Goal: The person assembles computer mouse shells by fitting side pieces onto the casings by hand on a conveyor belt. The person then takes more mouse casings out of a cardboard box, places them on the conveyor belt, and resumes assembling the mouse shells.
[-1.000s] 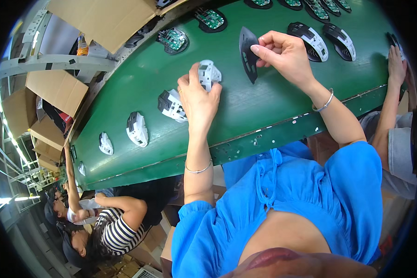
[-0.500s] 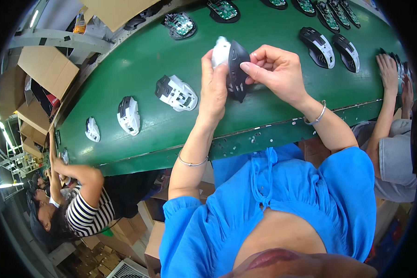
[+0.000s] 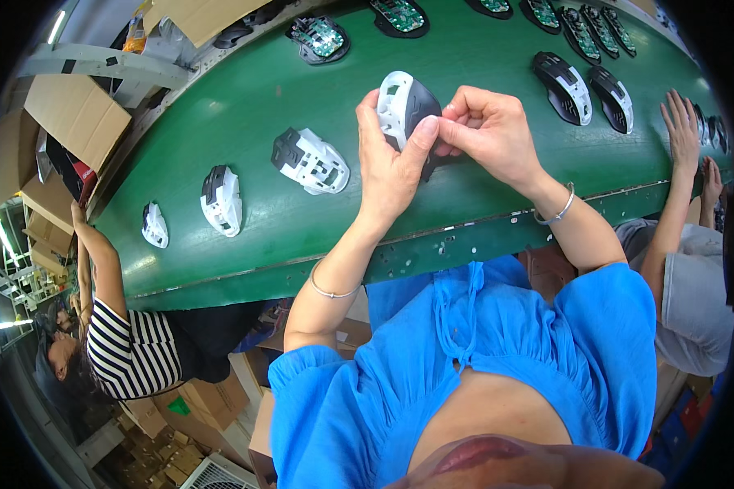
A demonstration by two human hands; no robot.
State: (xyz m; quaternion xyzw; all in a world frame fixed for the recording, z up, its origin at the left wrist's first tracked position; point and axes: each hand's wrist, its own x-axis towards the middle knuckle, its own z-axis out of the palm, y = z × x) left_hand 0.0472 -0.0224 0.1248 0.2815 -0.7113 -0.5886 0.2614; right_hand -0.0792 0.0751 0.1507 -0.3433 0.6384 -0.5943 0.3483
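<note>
A black and white mouse shell (image 3: 395,104) is held up above the green belt (image 3: 261,94). My left hand (image 3: 390,167) is closed around it, thumb across its dark side. The fingers of my right hand (image 3: 489,130) pinch the shell's right edge, close to the left thumb; what lies right under those fingertips is hidden. Left of my hands, a white shell with a dark end (image 3: 318,167) lies on the belt. Two more such shells, a middle one (image 3: 223,200) and a small-looking far one (image 3: 155,225), lie further left.
Mouse bases with green circuit boards (image 3: 318,39) line the far side. Two black and white shells (image 3: 564,88) lie at right, near a co-worker's hand (image 3: 682,130). Cardboard boxes (image 3: 77,122) stand at left, by a person in a striped top (image 3: 134,346).
The shell in my hands has turned, showing more of its white frame and its dark side. My left thumb has moved over it. The striped-top person has shifted left.
</note>
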